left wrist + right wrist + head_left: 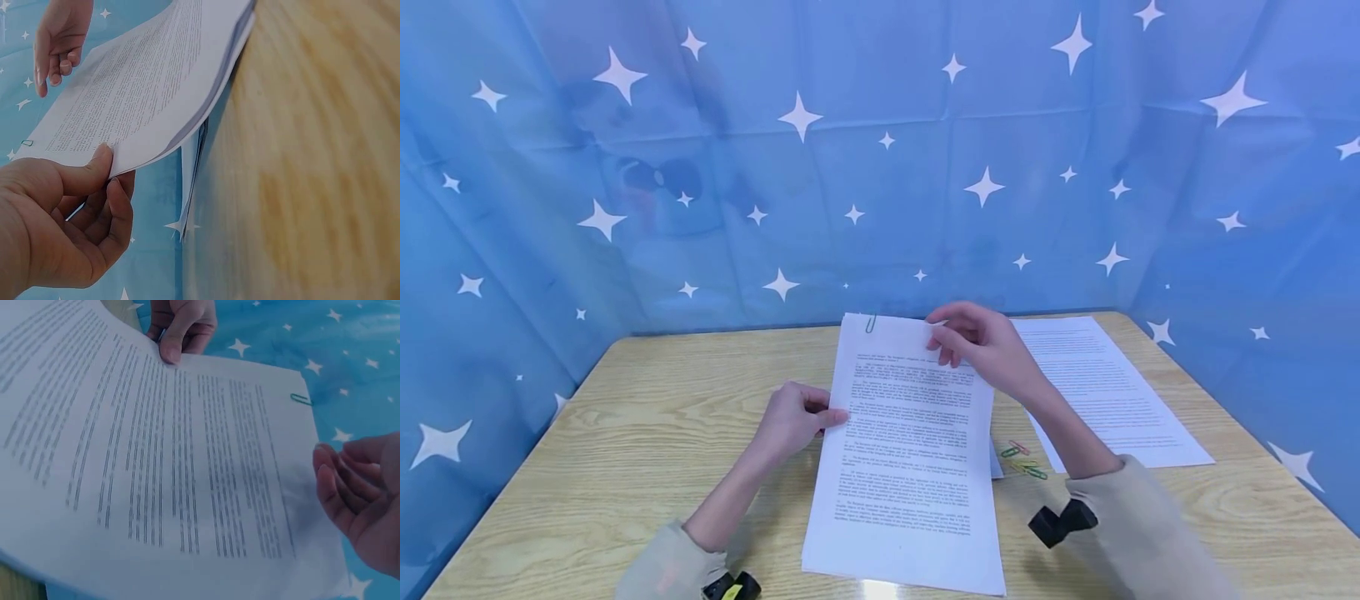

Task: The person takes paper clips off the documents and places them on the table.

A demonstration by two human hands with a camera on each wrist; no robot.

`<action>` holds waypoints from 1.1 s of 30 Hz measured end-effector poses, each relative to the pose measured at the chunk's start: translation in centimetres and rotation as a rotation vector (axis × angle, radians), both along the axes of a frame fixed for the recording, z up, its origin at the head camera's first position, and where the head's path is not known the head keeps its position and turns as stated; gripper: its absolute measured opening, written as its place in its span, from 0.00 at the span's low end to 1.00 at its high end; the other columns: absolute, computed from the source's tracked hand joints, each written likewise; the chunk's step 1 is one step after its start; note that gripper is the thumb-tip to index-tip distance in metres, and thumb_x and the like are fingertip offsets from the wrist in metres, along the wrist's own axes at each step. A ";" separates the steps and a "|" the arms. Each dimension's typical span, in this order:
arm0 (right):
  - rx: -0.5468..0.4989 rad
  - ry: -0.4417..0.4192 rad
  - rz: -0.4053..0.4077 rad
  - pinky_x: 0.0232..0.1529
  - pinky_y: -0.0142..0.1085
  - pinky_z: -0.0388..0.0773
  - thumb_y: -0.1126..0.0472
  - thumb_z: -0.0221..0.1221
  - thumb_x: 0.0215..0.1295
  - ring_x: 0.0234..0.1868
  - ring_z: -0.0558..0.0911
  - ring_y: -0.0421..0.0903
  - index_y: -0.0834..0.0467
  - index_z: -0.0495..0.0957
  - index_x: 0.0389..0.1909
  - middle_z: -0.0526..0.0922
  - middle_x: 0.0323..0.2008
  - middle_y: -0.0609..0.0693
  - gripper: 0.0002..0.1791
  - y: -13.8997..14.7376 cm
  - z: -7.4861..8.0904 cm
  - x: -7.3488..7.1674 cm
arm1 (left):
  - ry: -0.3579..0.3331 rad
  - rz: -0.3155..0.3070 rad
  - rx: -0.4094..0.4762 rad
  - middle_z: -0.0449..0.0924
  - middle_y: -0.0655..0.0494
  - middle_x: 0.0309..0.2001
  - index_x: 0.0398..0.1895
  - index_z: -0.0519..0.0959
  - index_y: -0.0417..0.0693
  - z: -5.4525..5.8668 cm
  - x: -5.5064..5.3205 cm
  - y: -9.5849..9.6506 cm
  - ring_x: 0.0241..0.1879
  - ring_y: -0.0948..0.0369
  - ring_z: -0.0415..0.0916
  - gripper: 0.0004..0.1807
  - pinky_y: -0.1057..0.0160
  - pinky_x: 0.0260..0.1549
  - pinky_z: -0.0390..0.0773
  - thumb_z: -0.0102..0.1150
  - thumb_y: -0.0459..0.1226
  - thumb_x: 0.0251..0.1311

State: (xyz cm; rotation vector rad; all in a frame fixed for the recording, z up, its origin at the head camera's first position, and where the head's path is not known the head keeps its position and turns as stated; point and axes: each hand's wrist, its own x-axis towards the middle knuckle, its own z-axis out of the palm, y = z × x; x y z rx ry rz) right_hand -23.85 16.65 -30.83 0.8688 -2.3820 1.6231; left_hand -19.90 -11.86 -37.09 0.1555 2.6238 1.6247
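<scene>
A sheaf of printed paper (910, 550) is held up above the table, tilted toward the head camera. Its left edge is pinched between the thumb and fingers of my left hand (793, 417); the left wrist view shows the thumb on top of the pages. A green paper clip (301, 399) sits on the sheaf's top edge, near the upper left corner in the head view. My right hand (981, 337) hovers by the upper right part of the sheaf, fingers loosely bent. In the right wrist view that hand holds nothing and appears apart from the paper's top edge.
Several loose coloured paper clips (1028, 470) lie on the wooden table (647, 433) right of the sheaf. More printed paper (1097, 392) lies flat at the back right. Partly hidden behind the sheaf is another paper edge (996, 462). A blue starry curtain (880, 167) hangs behind.
</scene>
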 end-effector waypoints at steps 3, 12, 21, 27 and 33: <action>-0.017 -0.005 0.011 0.31 0.41 0.80 0.61 0.59 0.75 0.29 0.82 0.57 0.61 0.79 0.54 0.87 0.35 0.56 0.12 -1.1 0.1 -0.1 | -0.002 0.002 -0.001 0.84 0.53 0.26 0.35 0.89 0.40 0.0 0.0 0.1 0.28 0.52 0.77 0.03 0.64 0.24 0.69 0.69 0.29 0.60; -0.039 -0.017 0.036 0.31 0.40 0.81 0.60 0.58 0.75 0.27 0.82 0.56 0.60 0.79 0.55 0.87 0.32 0.57 0.13 -4.4 0.6 -0.3 | 0.003 0.003 -0.013 0.84 0.53 0.26 0.36 0.89 0.40 0.2 0.2 0.1 0.28 0.53 0.77 0.03 0.63 0.26 0.70 0.69 0.29 0.61; -0.085 -0.028 0.041 0.26 0.41 0.81 0.61 0.59 0.74 0.23 0.82 0.57 0.62 0.79 0.50 0.85 0.27 0.59 0.10 -6.3 0.6 -0.3 | 0.024 -0.010 -0.008 0.83 0.54 0.25 0.34 0.89 0.40 0.1 0.1 0.0 0.25 0.56 0.74 0.02 0.64 0.24 0.68 0.69 0.29 0.60; -0.101 -0.019 0.050 0.24 0.40 0.80 0.61 0.59 0.74 0.22 0.82 0.58 0.62 0.78 0.45 0.85 0.27 0.60 0.07 -6.6 0.5 -0.3 | 0.026 -0.014 -0.006 0.83 0.54 0.24 0.33 0.89 0.40 0.1 0.1 -0.1 0.26 0.55 0.75 0.02 0.64 0.24 0.68 0.68 0.29 0.61; -0.108 -0.010 0.064 0.24 0.41 0.80 0.63 0.58 0.75 0.22 0.81 0.58 0.63 0.77 0.45 0.84 0.27 0.62 0.07 -6.6 0.5 -0.1 | 0.035 -0.023 0.005 0.84 0.54 0.24 0.33 0.89 0.40 0.0 0.1 -0.2 0.25 0.55 0.75 0.02 0.64 0.23 0.68 0.68 0.29 0.60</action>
